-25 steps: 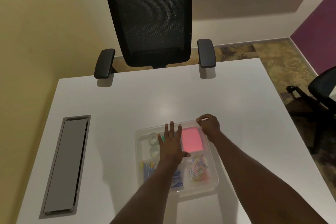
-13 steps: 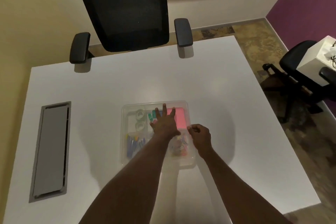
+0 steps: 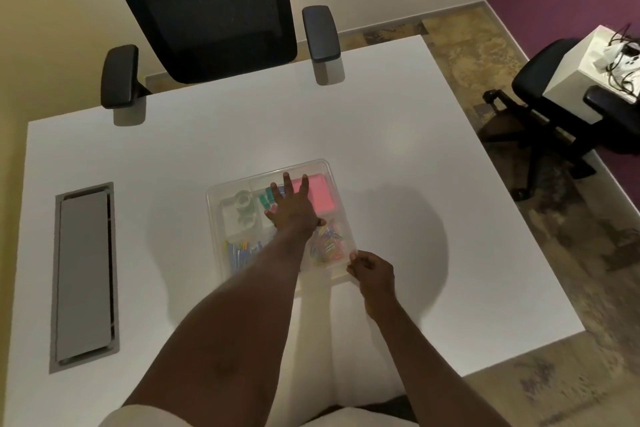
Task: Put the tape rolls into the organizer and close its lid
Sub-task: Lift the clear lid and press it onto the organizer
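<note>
A clear plastic organizer lies on the white table with its clear lid on top. Two clear tape rolls sit in its left compartment, one behind the other. My left hand lies flat on the lid's middle, fingers spread. My right hand pinches the organizer's near right corner with curled fingers. Pink sticky notes, coloured paper clips and blue and yellow pieces show through the lid.
A grey cable hatch is set into the table at the left. A black mesh office chair stands at the far edge. A second black chair and a white box with cables stand on the right.
My right hand has slid from the organizer's far right corner along the right edge to its near right corner. My left hand has stayed flat on the lid. The camera has tilted down.
</note>
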Tool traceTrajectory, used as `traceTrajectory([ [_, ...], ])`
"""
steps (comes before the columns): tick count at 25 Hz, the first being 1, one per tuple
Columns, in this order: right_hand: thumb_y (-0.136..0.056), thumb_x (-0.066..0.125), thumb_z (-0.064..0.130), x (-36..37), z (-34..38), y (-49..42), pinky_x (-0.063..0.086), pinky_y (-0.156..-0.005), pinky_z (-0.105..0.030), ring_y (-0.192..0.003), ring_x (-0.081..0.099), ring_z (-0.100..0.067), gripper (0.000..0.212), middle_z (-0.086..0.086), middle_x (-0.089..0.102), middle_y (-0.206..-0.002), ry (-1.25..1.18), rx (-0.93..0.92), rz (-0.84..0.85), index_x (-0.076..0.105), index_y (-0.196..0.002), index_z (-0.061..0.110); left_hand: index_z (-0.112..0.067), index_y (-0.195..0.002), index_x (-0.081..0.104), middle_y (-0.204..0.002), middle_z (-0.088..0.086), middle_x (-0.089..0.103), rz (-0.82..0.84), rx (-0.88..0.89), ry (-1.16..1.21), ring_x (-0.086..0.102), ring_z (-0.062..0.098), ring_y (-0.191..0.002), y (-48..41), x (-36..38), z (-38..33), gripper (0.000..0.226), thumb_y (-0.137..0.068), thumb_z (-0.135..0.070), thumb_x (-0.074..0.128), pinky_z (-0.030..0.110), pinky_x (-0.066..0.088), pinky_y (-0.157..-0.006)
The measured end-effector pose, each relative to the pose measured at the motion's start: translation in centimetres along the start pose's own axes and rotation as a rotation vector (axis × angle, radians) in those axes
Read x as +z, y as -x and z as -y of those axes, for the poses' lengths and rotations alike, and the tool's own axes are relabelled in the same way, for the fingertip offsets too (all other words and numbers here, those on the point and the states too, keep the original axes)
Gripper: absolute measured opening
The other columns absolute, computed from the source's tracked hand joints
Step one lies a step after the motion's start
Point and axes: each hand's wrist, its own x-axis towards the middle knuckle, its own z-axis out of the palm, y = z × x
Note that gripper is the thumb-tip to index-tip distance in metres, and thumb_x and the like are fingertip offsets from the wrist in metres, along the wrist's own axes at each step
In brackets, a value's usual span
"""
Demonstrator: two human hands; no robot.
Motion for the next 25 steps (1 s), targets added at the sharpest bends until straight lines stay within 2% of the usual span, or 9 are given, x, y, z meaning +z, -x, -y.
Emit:
traceTrajectory([
  [7, -0.089, 0.075, 0.006, 0.6, 1.1, -0.9, 0.062, -0.089, -0.049, -0.087, 0.075, -0.038, 0.018, -0.023, 0.076, -0.091, 0.148, -0.006, -0.085, 0.075, -0.101, -0.006, -0.036, -0.171, -0.002, -0.178, 0.002, -0.022, -0.026, -0.011, 0.017, -0.018, 0.039, -0.165, -0.4, 0.3, 0.0, 0.119, -0.088, -0.041, 0.084, 0.073, 0.016, -0.127],
  [10, -0.083, 0.079, 0.003, 1.7, 2.1, -0.2, 0.059, -0.088, -0.035, -0.100, 0.070, -0.030, 0.029, -0.014, 0.070, -0.107, 0.519, -0.265, -0.176, 0.067, -0.109, 0.003, -0.035, -0.171, 0.004, -0.180, 0.002, -0.016, -0.065, -0.001, 0.037, -0.014, 0.039, -0.166, -0.4, 0.6, 0.3, 0.118, -0.086, -0.044, 0.085, 0.073, 0.020, -0.127],
  [13, -0.092, 0.070, 0.018, 3.4, 2.3, 1.7, 0.040, -0.100, -0.002, -0.123, 0.058, -0.018, 0.038, 0.000, 0.060, -0.131, 0.779, -0.533, -0.102, 0.060, -0.129, 0.018, -0.033, -0.170, 0.016, -0.181, 0.006, -0.002, -0.151, 0.020, 0.036, -0.003, 0.038, -0.167, -0.1, 1.2, 1.3, 0.112, -0.084, -0.050, 0.085, 0.066, 0.029, -0.128],
  [14, -0.096, 0.066, 0.023, 4.4, 1.9, 2.5, 0.038, -0.105, -0.004, -0.129, 0.056, -0.018, 0.040, 0.001, 0.059, -0.138, 0.852, -0.598, -0.018, 0.058, -0.134, 0.020, -0.031, -0.169, 0.020, -0.180, 0.007, 0.002, -0.177, 0.027, 0.049, 0.000, 0.037, -0.168, 0.1, 1.5, 1.7, 0.107, -0.085, -0.051, 0.084, 0.063, 0.030, -0.128],
  [15, -0.097, 0.065, 0.028, 5.4, 1.2, 3.2, 0.042, -0.113, -0.017, -0.134, 0.055, -0.020, 0.043, -0.001, 0.059, -0.143, 0.952, -0.684, 0.076, 0.057, -0.139, 0.019, -0.029, -0.168, 0.024, -0.180, 0.009, 0.007, -0.206, 0.035, 0.075, 0.005, 0.036, -0.167, 0.4, 1.9, 2.1, 0.100, -0.088, -0.048, 0.082, 0.060, 0.031, -0.128],
  [16, -0.099, 0.063, 0.030, 6.3, 0.4, 3.8, 0.045, -0.115, -0.031, -0.135, 0.055, -0.021, 0.045, -0.004, 0.060, -0.143, 1.028, -0.744, 0.159, 0.056, -0.141, 0.016, -0.028, -0.165, 0.031, -0.179, 0.010, 0.013, -0.242, 0.041, 0.116, 0.012, 0.036, -0.167, 0.9, 2.5, 2.5, 0.089, -0.092, -0.043, 0.079, 0.057, 0.033, -0.127],
  [18, -0.102, 0.058, 0.030, 8.0, -0.5, 4.9, 0.045, -0.114, -0.040, -0.131, 0.059, -0.021, 0.041, -0.006, 0.065, -0.138, 1.014, -0.786, 0.236, 0.057, -0.140, 0.013, -0.027, -0.158, 0.043, -0.175, 0.008, 0.025, -0.331, 0.036, 0.265, 0.032, 0.033, -0.161, 2.0, 3.7, 3.5, 0.060, -0.103, -0.029, 0.066, 0.050, 0.042, -0.122],
  [21, -0.095, 0.068, 0.025, 8.9, -2.0, 5.4, 0.045, -0.114, -0.049, -0.134, 0.058, -0.029, 0.046, -0.010, 0.064, -0.140, 1.126, -0.915, 0.150, 0.061, -0.137, 0.007, -0.023, -0.160, 0.045, -0.174, 0.007, 0.030, -0.383, 0.031, 0.330, 0.035, 0.027, -0.160, 3.8, 5.3, 5.5, 0.051, -0.109, -0.019, 0.047, 0.044, 0.035, -0.128],
  [25, -0.087, 0.077, 0.030, 9.0, -2.1, 5.0, 0.051, -0.105, -0.054, -0.133, 0.058, -0.033, 0.049, -0.011, 0.061, -0.143, 1.338, -1.065, 0.149, 0.067, -0.133, 0.018, -0.017, -0.155, 0.049, -0.166, 0.010, 0.044, -0.476, -0.168, 0.237, 0.039, 0.029, -0.157, 6.7, 6.9, 9.5, 0.049, -0.109, -0.034, 0.052, 0.047, 0.030, -0.131],
])
